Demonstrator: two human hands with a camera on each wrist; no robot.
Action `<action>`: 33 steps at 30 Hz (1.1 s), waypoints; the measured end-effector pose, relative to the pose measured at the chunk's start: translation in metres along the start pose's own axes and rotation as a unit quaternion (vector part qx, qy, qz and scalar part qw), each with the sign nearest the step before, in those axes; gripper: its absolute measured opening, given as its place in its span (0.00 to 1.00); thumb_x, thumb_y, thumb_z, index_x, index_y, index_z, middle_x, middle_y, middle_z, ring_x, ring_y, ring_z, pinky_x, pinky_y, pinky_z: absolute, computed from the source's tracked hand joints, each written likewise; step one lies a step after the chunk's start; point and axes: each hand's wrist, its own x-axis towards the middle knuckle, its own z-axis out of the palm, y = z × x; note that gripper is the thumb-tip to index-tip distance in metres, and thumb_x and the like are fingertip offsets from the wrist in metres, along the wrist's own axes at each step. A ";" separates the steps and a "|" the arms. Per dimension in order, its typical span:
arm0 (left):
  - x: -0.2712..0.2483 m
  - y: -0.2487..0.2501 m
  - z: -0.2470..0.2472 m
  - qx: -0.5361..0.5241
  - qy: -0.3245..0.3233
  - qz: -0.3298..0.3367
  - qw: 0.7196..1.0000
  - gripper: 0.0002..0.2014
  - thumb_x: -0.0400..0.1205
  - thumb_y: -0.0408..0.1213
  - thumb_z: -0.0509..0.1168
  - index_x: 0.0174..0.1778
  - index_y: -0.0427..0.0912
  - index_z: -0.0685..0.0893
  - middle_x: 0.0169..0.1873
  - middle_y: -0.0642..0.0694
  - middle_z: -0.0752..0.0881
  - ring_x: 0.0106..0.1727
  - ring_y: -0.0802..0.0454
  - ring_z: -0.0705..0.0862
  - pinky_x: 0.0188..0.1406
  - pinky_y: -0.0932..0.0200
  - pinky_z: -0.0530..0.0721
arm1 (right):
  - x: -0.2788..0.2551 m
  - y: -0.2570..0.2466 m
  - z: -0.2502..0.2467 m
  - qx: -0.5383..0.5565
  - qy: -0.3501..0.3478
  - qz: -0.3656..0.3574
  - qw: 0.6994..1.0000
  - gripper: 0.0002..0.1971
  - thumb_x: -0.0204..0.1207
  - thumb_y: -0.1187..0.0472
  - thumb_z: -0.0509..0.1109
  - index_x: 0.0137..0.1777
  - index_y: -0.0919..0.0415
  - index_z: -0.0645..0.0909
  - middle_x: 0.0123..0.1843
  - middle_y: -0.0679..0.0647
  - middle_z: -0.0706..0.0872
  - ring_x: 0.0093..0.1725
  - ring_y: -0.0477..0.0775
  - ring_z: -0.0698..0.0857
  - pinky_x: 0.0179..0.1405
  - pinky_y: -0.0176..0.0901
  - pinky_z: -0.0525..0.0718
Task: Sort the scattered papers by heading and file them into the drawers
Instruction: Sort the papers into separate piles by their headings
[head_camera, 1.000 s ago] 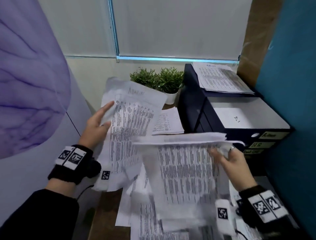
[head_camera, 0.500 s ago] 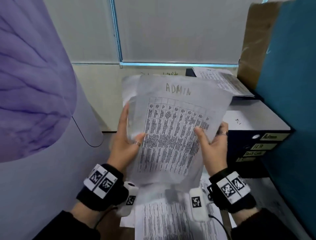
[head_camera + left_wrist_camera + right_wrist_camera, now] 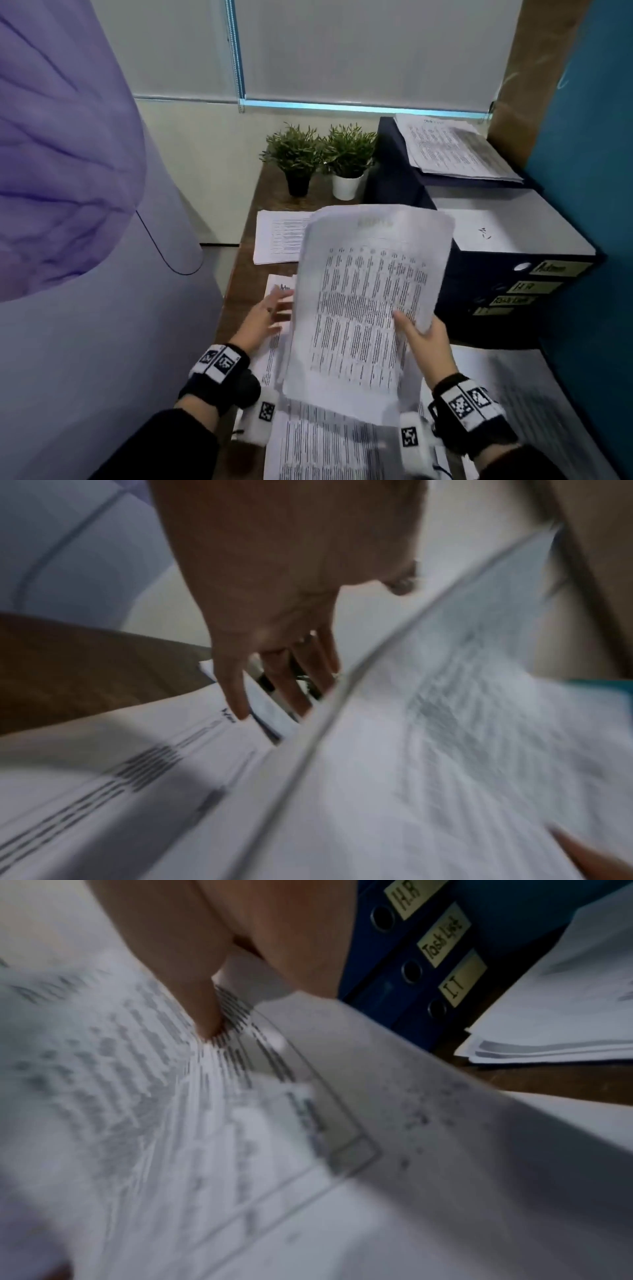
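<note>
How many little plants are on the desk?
2: a green plant in a black pot and a green plant in a white pot, side by side at the far end.

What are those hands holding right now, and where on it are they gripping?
The right hand pinches the printed sheet at its lower right edge, thumb on the front. The left hand holds nothing; its straight fingers reach to papers on the desk.

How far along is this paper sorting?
Partly done: sorted-looking piles lie on the drawer unit and near the plants. In hand: the right hand holds a sheaf of sheets, while the left hand reaches to the desk papers. Left: those papers, and filing; no labelled drawer looks open.
</note>
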 end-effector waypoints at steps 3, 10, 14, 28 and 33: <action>0.042 -0.026 -0.028 0.061 0.146 -0.065 0.985 0.20 0.83 0.51 0.56 0.61 0.40 0.76 0.59 0.41 0.82 0.55 0.43 0.81 0.56 0.51 0.78 | 0.007 0.028 -0.011 -0.048 -0.043 0.095 0.993 0.14 0.77 0.62 0.68 0.62 0.60 0.77 0.58 0.58 0.85 0.56 0.55 0.82 0.60 0.47 0.78; 0.062 -0.059 -0.026 0.256 0.189 -0.085 0.944 0.23 0.76 0.28 0.67 0.68 0.30 0.74 0.64 0.33 0.81 0.62 0.38 0.80 0.60 0.51 0.76 | 0.009 0.100 -0.015 -0.254 -0.129 0.203 0.937 0.12 0.79 0.61 0.65 0.60 0.64 0.77 0.55 0.59 0.86 0.52 0.56 0.84 0.57 0.49 0.82; 0.059 -0.061 -0.020 0.259 0.143 0.011 0.955 0.06 0.77 0.29 0.67 0.48 0.37 0.86 0.46 0.36 0.89 0.46 0.44 0.83 0.42 0.59 0.74 | 0.012 0.106 -0.013 -0.267 -0.119 0.209 0.933 0.08 0.79 0.59 0.66 0.55 0.58 0.75 0.50 0.55 0.84 0.49 0.55 0.84 0.53 0.46 0.82; 0.043 0.053 -0.078 0.098 0.290 0.242 0.921 0.10 0.82 0.39 0.62 0.56 0.50 0.84 0.49 0.43 0.87 0.56 0.42 0.84 0.59 0.45 0.80 | -0.016 0.082 -0.028 -0.108 -0.090 0.192 0.971 0.22 0.75 0.54 0.69 0.68 0.58 0.73 0.59 0.52 0.84 0.67 0.59 0.79 0.68 0.55 0.73; 0.014 0.091 -0.071 0.065 0.237 0.274 0.930 0.14 0.84 0.35 0.59 0.63 0.35 0.79 0.51 0.44 0.85 0.52 0.52 0.83 0.55 0.67 0.79 | -0.013 0.005 -0.033 0.041 -0.098 0.073 0.992 0.23 0.63 0.48 0.76 0.59 0.47 0.79 0.60 0.45 0.85 0.59 0.46 0.85 0.63 0.43 0.77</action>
